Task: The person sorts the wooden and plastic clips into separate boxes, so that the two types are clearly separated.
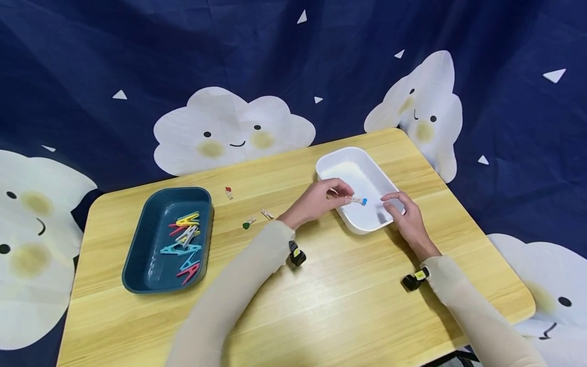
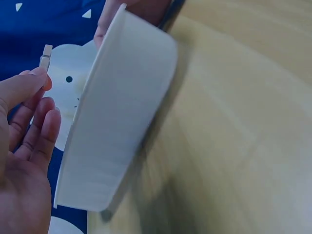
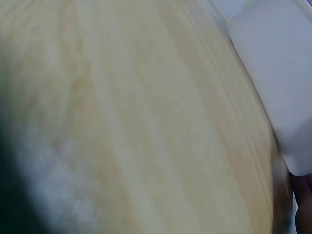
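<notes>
My left hand (image 1: 318,201) pinches a small wooden clothespin (image 1: 355,199) with a blue decoration at its tip, between thumb and fingers, above the white basin (image 1: 350,171). In the left wrist view the pale end of the clothespin (image 2: 45,57) sticks up past the thumb, beside the basin's outer wall (image 2: 117,107). At the basin's right side is my right hand (image 1: 409,221), thumb and index finger spread slightly apart over the rim, with nothing seen between them. In the right wrist view only a bit of that hand (image 3: 303,195) shows, beneath the basin's edge.
A dark teal basin (image 1: 133,260) on the left holds several plastic clothespins (image 1: 188,237) in yellow, red, blue and white. Between the basins lie small wooden clothespins: one red-topped (image 1: 229,193), one green-topped (image 1: 248,223), one pale (image 1: 267,214). A cloud-print curtain (image 1: 257,46) hangs behind the wooden table (image 1: 330,306).
</notes>
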A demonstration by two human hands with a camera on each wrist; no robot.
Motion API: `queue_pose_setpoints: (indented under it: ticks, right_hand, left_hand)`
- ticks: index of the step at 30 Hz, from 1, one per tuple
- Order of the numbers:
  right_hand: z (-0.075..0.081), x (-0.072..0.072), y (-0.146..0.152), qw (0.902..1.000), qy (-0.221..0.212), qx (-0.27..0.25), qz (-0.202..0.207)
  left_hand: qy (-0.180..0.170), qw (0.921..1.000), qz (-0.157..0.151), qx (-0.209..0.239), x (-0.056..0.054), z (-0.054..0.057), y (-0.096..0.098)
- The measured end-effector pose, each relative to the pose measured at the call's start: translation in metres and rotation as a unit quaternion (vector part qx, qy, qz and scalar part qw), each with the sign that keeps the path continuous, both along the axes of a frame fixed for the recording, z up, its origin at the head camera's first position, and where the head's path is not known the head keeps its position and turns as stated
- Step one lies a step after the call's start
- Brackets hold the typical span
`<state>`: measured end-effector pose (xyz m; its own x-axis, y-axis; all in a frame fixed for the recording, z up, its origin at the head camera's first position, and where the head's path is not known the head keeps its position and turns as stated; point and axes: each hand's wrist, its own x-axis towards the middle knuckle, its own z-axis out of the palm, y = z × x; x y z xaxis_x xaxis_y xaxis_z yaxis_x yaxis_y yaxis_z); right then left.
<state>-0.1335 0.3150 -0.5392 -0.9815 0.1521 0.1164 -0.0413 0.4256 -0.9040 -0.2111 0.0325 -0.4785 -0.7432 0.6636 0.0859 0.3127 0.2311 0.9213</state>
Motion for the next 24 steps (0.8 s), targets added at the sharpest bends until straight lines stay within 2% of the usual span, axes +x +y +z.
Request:
queue_pose_setpoints:
  ticks: [6,13,20,24]
  right_hand:
    - [-0.002,0.001,0.002,0.9999,-0.005,0.014,-0.001]
    - [0.000,0.000,0.004,0.9999,-0.002,0.012,-0.006]
    - [-0.001,-0.003,0.005,0.9999,0.009,0.004,-0.005]
    - [-0.004,-0.004,0.003,1.0000,0.009,-0.003,0.000]
  left_hand:
    - [0.020,0.9997,0.000,-0.011,-0.025,-0.001,0.031]
    - [0.002,0.9986,0.010,-0.051,-0.044,0.004,0.053]
    - [0.008,0.9950,-0.027,-0.096,-0.060,0.012,0.068]
    - [0.029,0.9885,-0.043,-0.142,-0.069,0.007,0.067]
